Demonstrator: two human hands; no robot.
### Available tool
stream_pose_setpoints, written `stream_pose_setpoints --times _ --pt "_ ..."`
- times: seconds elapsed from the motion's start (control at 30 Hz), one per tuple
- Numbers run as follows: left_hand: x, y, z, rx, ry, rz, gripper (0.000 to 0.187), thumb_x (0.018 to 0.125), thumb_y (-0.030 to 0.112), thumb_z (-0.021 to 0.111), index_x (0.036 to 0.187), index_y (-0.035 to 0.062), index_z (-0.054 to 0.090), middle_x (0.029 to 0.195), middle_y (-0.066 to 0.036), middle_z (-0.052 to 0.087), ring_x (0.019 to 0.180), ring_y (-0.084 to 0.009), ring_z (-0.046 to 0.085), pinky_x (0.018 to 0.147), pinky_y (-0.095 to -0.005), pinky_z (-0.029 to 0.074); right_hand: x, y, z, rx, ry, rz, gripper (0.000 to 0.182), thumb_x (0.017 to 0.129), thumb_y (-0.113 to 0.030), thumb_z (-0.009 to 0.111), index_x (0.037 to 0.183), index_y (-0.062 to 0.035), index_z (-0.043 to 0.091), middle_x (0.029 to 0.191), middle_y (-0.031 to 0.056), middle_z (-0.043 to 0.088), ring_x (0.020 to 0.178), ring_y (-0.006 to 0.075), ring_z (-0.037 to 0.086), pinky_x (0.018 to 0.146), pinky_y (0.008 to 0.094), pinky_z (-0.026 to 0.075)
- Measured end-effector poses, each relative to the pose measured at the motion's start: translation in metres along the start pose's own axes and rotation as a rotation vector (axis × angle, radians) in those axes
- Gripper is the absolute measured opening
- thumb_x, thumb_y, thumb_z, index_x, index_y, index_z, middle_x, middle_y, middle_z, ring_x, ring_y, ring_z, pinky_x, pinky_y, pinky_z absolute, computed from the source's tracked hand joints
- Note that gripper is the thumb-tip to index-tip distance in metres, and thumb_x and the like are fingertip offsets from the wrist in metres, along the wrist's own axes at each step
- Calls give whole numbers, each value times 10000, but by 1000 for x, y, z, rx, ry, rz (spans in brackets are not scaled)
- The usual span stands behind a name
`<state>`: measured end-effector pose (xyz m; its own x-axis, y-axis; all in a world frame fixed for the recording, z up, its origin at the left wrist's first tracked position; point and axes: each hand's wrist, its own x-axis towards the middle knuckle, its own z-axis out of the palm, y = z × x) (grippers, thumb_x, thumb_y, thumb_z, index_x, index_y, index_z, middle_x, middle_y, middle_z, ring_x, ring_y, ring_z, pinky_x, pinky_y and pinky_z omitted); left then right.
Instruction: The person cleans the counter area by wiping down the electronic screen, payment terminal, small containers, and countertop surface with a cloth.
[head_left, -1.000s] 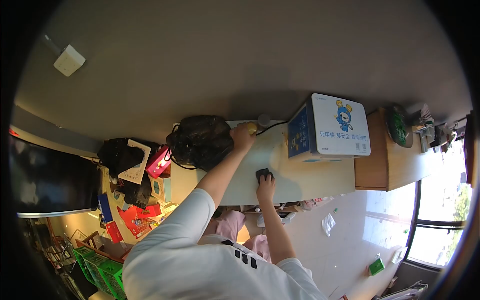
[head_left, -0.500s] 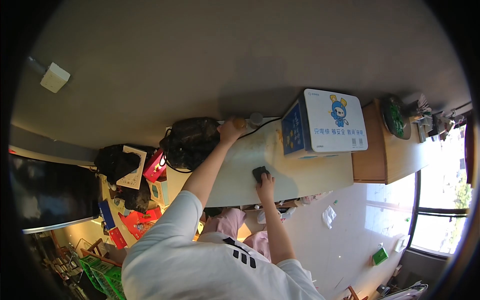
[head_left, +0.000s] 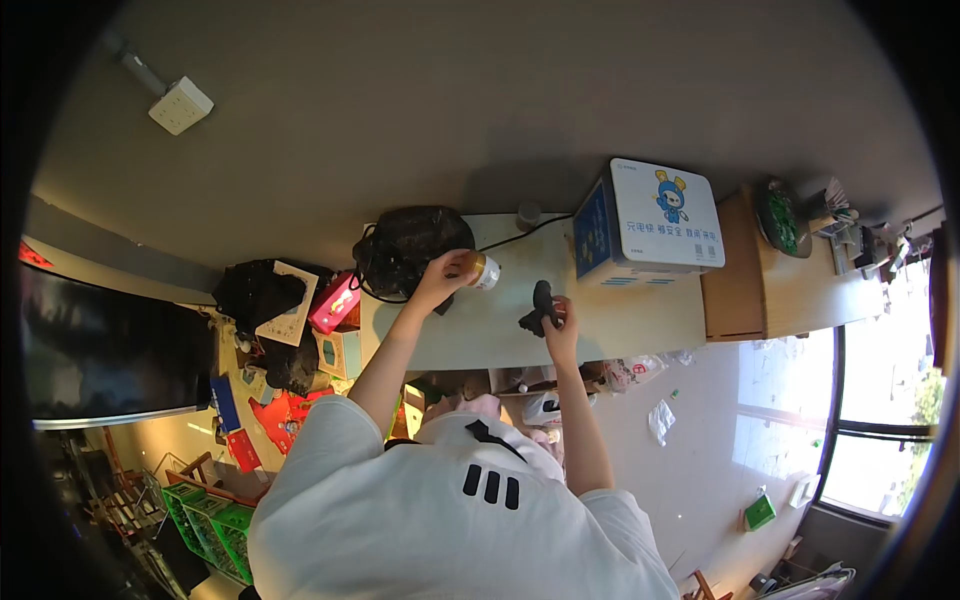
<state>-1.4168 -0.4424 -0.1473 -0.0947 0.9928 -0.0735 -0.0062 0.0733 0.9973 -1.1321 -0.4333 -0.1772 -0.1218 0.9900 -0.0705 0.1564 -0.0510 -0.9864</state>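
My left hand [head_left: 440, 279] is closed around a small jar [head_left: 486, 271] with an amber-brown end and a pale label, tilted above the pale tabletop [head_left: 630, 325]. To its right, my right hand [head_left: 562, 328] grips a crumpled dark cloth [head_left: 541, 308], raised off the table. A bit of red shows by those fingers, too small to name. Just behind my left hand sits a black bag [head_left: 410, 240]. A clear cup-like container [head_left: 528, 213] stands at the table's back edge, near a black cable [head_left: 535, 231].
A white and blue charging cabinet [head_left: 665, 215] with a cartoon figure stands at the table's right, beside a wooden cabinet [head_left: 735, 285]. On the left are a red box [head_left: 335, 302], a dark screen [head_left: 115, 345] and green crates [head_left: 205, 525]. A grey wall closes off the back.
My left hand has brought the jar forward from the back edge, tilting it. My right hand has lifted the cloth off the tabletop and turned it. The camera view has shifted.
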Motion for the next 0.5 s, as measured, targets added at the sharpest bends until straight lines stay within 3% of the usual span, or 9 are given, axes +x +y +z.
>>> stream_pose_setpoints --times 0.1,0.17,0.23,0.3,0.33,0.5 --pt "-23 23 12 230 86 9 550 695 176 795 1172 12 576 1011 -96 658 869 -155 630 781 -305 506 -9 -42 5 -201 33 -189 437 745 42 560 1173 -45 562 957 98 573 867 213 583 702 300 476" --pt "-32 23 20 310 119 11 533 683 164 798 1147 14 582 998 -89 652 844 -153 618 760 -305 508 -13 -72 19 -288 69 -407 403 741 38 564 1136 -33 596 978 140 562 899 275 570 765 337 466" --pt "-37 27 30 390 154 19 517 670 152 800 1122 16 589 985 -82 646 819 -150 607 739 -305 510 -16 -81 35 -358 -7 -452 388 743 31 566 1122 -31 618 990 173 543 921 329 541 818 374 450" --pt "-44 34 37 418 209 -5 595 596 244 833 1107 44 602 958 -79 669 835 -149 638 779 -329 484 -16 -78 51 -557 -80 -570 371 742 19 573 1105 -24 634 973 171 533 928 362 511 822 422 452" --pt "-45 26 35 561 237 28 595 577 316 827 1077 74 613 946 -78 670 864 -186 637 838 -342 409 -10 -64 54 -569 -46 -513 355 742 21 569 1089 -15 639 968 173 532 923 366 508 814 432 452" --pt "-49 23 26 792 375 108 612 571 361 815 1091 110 610 954 -77 666 904 -242 626 876 -363 336 10 -46 38 -618 -16 -423 311 745 15 568 1044 -5 652 946 168 525 901 349 507 795 444 450"
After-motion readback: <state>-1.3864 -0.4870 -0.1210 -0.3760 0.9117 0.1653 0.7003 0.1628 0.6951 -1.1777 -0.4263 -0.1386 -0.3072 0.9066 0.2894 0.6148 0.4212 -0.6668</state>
